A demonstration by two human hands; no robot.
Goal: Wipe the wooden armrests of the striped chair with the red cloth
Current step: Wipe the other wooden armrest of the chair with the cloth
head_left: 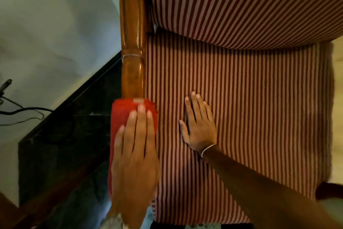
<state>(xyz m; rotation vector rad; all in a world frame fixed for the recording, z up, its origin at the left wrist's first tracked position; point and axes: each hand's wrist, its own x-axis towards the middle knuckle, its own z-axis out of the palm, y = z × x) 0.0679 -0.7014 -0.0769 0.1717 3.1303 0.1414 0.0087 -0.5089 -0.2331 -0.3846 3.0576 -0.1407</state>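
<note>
Left hand (134, 147) lies flat and spread on the red cloth (120, 117), pressing it down onto the near end of the wooden armrest (132, 43), not clenched around it. Beyond its fingertips the rest of the armrest runs bare toward the chair back. With only a flat palm holding it, the cloth could slide out or bunch up, leaving skin on the wood, or drop off the outer edge toward the dark floor (65, 145). Right hand (198, 126), just beside it, rests open and empty on the striped seat (250, 98), bracing.
</note>
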